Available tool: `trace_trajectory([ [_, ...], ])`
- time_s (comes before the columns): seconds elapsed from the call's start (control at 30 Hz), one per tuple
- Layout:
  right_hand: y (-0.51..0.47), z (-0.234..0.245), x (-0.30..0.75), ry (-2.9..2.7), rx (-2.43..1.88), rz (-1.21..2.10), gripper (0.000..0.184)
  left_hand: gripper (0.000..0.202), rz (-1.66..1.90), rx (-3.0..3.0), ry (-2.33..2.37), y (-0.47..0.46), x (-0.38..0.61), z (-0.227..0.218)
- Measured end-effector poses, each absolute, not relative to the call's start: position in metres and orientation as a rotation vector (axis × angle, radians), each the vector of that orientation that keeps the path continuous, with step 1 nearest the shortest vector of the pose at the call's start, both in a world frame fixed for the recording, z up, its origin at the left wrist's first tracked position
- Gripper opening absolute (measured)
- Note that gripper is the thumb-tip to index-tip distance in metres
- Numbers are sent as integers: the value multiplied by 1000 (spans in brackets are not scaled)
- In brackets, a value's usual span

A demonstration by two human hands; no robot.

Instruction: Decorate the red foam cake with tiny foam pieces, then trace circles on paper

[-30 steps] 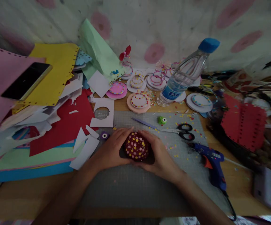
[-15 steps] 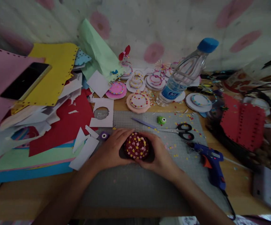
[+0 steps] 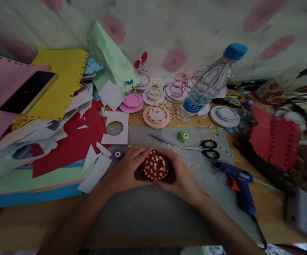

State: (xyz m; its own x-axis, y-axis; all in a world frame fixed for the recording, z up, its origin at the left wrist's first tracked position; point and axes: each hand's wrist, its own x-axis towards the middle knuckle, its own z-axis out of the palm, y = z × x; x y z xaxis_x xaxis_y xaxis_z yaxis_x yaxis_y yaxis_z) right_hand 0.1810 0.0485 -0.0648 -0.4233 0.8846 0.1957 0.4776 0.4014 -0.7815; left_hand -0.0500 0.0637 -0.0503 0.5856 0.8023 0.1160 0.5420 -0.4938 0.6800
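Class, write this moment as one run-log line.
left hand: curled around star-covered red dome | right hand: curled around opposite side | surface: grey mat | right side: scissors, glue gun

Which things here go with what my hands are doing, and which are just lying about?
Seemingly part of it:
star-covered dark red piece, encircled by left hand and right hand
cutting mat beneath

Apparently just lying about:
phone
water bottle
glue gun, untouched

Shows dark red with a yellow-and-pink star pattern on the near dome (image 3: 155, 165), blue and orange on the glue gun (image 3: 246, 194) at right.
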Motion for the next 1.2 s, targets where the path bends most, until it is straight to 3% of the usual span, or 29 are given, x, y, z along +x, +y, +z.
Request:
trace_trajectory([
  [0.3,49,-63,180,-2073,-1140,855,77,92,553,2171,1083,64,-48,-51],
  [0.5,47,-57,183,-2084,-1047,853,85,111,522,2097,1066,65,-52,-47],
  [0.77,48,-49,187,-2098,-996,859,60,68,655,2062,1034,64,-53,-47],
  [1.2,49,-51,186,-2101,-1026,872,57,60,721,1978,1072,62,-51,-48],
])
